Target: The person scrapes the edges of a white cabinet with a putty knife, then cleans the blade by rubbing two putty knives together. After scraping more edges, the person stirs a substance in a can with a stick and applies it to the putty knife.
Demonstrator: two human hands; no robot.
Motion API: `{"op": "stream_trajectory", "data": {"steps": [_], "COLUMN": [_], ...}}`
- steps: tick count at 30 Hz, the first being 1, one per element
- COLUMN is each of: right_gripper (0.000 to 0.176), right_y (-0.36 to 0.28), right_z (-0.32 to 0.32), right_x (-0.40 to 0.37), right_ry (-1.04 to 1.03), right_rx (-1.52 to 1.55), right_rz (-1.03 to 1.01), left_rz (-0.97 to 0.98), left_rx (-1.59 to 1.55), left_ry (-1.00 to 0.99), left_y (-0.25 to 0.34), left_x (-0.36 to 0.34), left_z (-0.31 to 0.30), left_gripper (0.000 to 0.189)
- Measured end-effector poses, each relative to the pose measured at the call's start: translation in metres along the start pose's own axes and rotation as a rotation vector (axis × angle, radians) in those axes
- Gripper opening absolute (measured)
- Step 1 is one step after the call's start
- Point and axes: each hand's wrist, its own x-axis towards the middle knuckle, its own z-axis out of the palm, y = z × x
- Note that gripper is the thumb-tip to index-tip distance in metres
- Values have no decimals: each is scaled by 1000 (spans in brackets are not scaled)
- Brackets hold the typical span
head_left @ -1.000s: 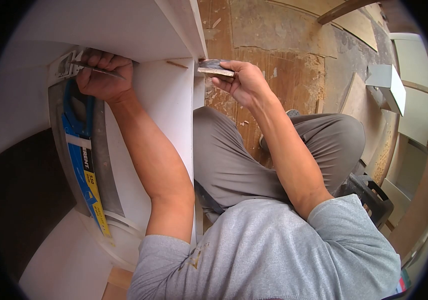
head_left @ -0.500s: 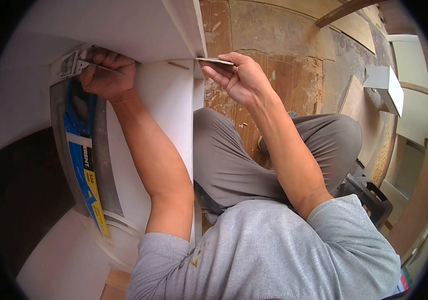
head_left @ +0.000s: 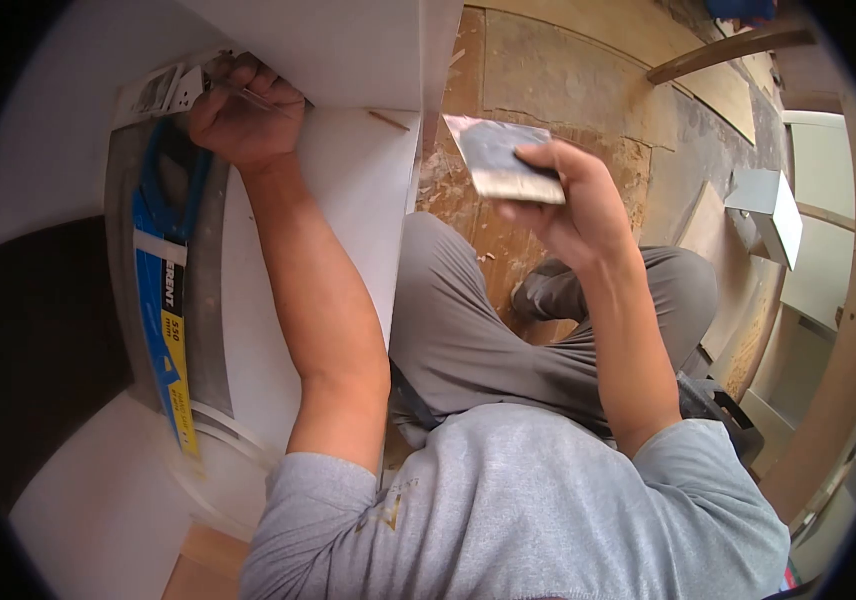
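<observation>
My right hand grips a flat grey scraper between thumb and fingers. Whitish smears run along the scraper's lower edge and upper left corner; it is held over the floor, to the right of the white panel. My left hand is closed, palm up, in the corner beside the panel, around a thin flat piece that shows nearly edge-on. Just below that hand, a handsaw with a blue handle and a blue and yellow sleeve lies on a grey sheet.
A small stick lies on the white surface by the panel. Worn wooden floor with scraps and chips spreads to the right. A white box, a wooden bar and boards stand further right. My bent knees are below my right hand.
My right hand has drawn the scraper away from the panel's edge, to the right and down, and turned its flat face up. My left hand stays in the corner as the view shifts.
</observation>
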Motion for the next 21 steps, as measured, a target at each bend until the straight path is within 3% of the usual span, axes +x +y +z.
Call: {"op": "stream_trajectory", "data": {"steps": [3,6,9,14,16,21], "right_gripper": [39,40,47,41,35,29], "right_y": [-5,-7,-2,10,22,76], "right_z": [-15,-36,-33,-35,-37,-53], "right_x": [-21,-22,-23,-15,-7,28], "right_ry": [-45,-132,-81,-95,-65,48], "right_rx": [-278,-217,-186,-228,-344,-670], "right_rz": [-43,-39,-93,-134,-240,-477], "left_rz": [-18,-17,-46,-53,58,16], "left_rx": [-13,-2,-30,-52,65,-8], "left_ry": [-12,-9,-60,-122,37,-45], "left_y": [0,-1,2,-2,-1,-6], "left_x": [0,0,0,1,-4,1], "left_z": [1,0,-3,-2,1,4], "left_gripper": [37,37,38,40,40,38]}}
